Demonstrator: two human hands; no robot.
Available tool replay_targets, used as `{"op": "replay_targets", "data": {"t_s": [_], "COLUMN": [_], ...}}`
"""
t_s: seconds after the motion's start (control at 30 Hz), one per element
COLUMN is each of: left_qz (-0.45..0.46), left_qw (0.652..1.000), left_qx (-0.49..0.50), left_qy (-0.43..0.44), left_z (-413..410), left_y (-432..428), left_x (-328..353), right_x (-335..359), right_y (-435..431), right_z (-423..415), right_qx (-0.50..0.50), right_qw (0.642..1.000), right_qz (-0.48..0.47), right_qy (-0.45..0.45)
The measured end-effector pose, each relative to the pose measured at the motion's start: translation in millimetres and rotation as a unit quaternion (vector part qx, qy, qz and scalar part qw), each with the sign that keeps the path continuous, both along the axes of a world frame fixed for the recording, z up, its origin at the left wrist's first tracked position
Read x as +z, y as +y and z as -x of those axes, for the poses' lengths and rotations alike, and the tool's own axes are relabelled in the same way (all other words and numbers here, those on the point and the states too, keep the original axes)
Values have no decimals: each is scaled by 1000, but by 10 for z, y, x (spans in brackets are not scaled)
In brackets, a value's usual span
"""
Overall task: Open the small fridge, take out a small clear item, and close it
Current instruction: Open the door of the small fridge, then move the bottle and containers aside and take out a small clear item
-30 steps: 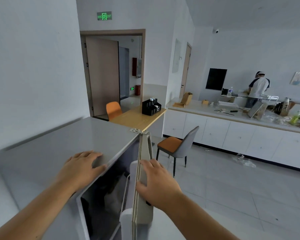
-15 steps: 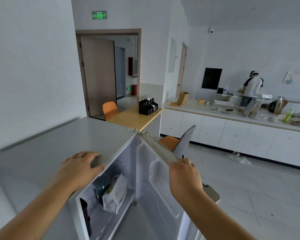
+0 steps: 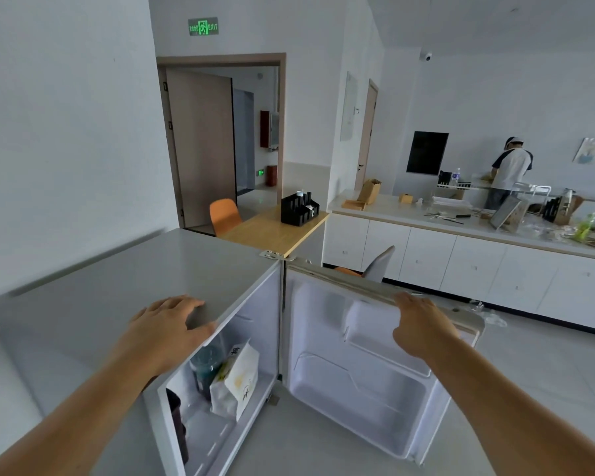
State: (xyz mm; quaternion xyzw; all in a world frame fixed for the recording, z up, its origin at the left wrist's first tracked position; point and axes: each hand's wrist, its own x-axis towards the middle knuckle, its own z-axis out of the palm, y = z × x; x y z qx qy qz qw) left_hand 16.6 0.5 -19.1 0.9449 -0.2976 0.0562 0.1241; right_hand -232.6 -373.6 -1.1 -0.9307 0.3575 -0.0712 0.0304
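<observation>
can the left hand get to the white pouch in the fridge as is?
Probably yes. The fridge door stands wide open, and the white pouch sits at the front of the shelf with nothing before it. The left hand lies flat on the fridge top, empty.

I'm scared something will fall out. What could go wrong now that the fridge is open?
The white bag stands near the front of the shelf, leaning beside a dark bottle, so reaching past might tip it out. The door is swung wide, with a grey chair just behind it; pushed further by the right hand, it might bump it. The left hand rests at the fridge top's front edge, where closing the door could pinch fingers.
</observation>
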Motion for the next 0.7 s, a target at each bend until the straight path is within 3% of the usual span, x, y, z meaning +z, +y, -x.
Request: {"op": "replay_targets", "data": {"t_s": [0.43,0.7], "left_qz": [19,37], "left_qw": [1000,999], "left_qx": [-17,-32], "left_qy": [6,-12], "left_z": [-40,116], "left_y": [17,29], "left_x": [-45,61], "right_x": [-89,-55], "right_y": [-184,-55], "right_z": [-166,-281], "right_qx": [-39,-69], "right_qw": [998,997], "right_qz": [-31,-7], "right_qy": [-27,17]}}
